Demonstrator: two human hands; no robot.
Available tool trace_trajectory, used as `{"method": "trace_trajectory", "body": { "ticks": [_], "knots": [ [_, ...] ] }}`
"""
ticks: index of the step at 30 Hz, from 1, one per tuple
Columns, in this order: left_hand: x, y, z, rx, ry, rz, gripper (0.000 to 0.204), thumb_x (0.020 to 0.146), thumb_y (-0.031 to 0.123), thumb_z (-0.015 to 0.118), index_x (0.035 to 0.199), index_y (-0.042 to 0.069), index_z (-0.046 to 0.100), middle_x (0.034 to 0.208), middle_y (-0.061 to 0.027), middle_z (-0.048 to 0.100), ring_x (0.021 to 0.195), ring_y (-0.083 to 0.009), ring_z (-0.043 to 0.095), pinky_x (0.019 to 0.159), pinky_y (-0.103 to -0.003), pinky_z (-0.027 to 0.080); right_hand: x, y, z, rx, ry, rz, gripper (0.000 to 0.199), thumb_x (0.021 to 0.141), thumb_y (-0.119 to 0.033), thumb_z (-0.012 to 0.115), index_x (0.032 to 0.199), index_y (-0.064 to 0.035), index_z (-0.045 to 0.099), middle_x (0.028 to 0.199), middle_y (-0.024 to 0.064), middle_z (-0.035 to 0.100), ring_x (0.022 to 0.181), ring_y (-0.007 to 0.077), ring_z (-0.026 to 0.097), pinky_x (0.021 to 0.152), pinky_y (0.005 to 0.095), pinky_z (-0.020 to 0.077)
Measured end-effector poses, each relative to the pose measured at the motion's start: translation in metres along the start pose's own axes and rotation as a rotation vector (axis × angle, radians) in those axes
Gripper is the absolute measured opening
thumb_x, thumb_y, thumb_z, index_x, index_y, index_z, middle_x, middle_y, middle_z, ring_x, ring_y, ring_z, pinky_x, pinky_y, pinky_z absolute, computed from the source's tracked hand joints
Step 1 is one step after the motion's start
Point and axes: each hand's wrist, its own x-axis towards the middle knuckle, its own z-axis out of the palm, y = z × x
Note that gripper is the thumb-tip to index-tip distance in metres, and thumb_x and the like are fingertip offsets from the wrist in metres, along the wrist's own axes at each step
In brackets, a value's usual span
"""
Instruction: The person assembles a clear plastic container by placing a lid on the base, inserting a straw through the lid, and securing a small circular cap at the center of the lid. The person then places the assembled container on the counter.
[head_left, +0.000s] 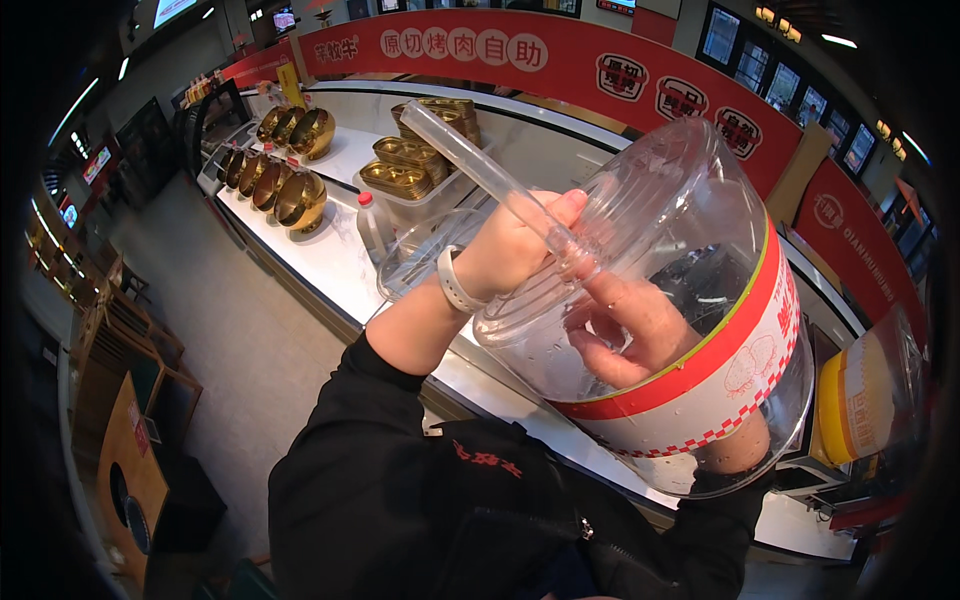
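Observation:
A large clear plastic drink dispenser (740, 370) with a red, white and yellow band is held tilted before me, wet drops on its wall. A straight clear tube (465, 150) slants up and left from its ribbed end. My left hand (515, 240), a white band at its wrist, is closed around the tube's lower part. My right forearm passes inside the dispenser from the lower right. Through the clear wall, my right hand (640, 335) shows curled fingers, the index reaching to the tube's base. What those fingers grip is hidden behind wet plastic.
The white counter (335, 275) carries gold bowls (300, 200), stacked gold trays (400, 180), a red-capped bottle (376, 228) and a round clear plastic piece (420, 250). A yellow-banded dispenser (860, 400) stands at right. A wooden table (140, 450) is at lower left.

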Motion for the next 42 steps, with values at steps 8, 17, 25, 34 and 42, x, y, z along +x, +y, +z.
{"method": "trace_trajectory", "body": {
  "ticks": [8,17,25,34,42],
  "knots": [
    [0.006,-0.003,-0.004,0.189,-0.036,0.066,0.044,0.101,0.027,0.051,0.064,0.003,0.057,0.056,0.0004,0.051,0.055,-0.0075,0.043,0.05,-0.029,0.036,-0.021,0.012,0.008,0.946,-0.035,0.131,0.059,0.084,0.005,0.058,0.142,0.0022,0.043,0.077,0.0092,0.062,0.068,0.0144,0.057,0.064,0.0261,0.0448],
    [0.015,-0.012,-0.014,0.18,-0.024,0.078,0.043,0.099,0.024,0.053,0.061,0.002,0.056,0.05,0.0024,0.042,0.052,-0.0076,0.037,0.048,-0.029,0.032,-0.019,0.047,0.029,1.363,0.0,0.022,0.055,0.088,0.001,0.058,0.141,0.0005,0.044,0.089,0.0154,0.065,0.08,0.0201,0.058,0.066,0.0306,0.0445],
    [0.017,-0.006,-0.021,0.145,-0.113,0.027,0.043,0.098,0.026,0.054,0.062,0.001,0.056,0.052,0.0015,0.044,0.052,-0.0087,0.039,0.048,-0.029,0.033,-0.007,0.045,0.013,0.619,0.0,0.099,0.034,0.086,0.002,0.06,0.119,0.0016,0.059,0.095,0.01,0.07,0.087,0.0242,0.063,0.083,0.0351,0.0468],
    [0.018,-0.008,-0.027,0.117,-0.133,-0.007,0.044,0.098,0.028,0.054,0.063,0.002,0.057,0.053,0.0012,0.047,0.053,-0.0073,0.041,0.05,-0.028,0.035,0.023,0.01,-0.012,-0.624,0.067,-0.064,0.036,0.061,-0.004,0.073,0.096,-0.0103,0.07,0.087,0.0109,0.066,0.068,0.0273,0.06,0.059,0.0353,0.0477],
    [0.019,-0.02,-0.025,0.155,0.01,0.019,0.045,0.097,0.033,0.054,0.067,0.001,0.062,0.055,0.0006,0.052,0.054,-0.0063,0.044,0.049,-0.026,0.035,0.008,0.017,0.005,-0.386,0.251,-0.071,0.05,0.073,0.005,0.066,0.12,-0.0059,0.055,0.083,0.0095,0.063,0.067,0.0215,0.061,0.059,0.0295,0.0458]
  ]
}}
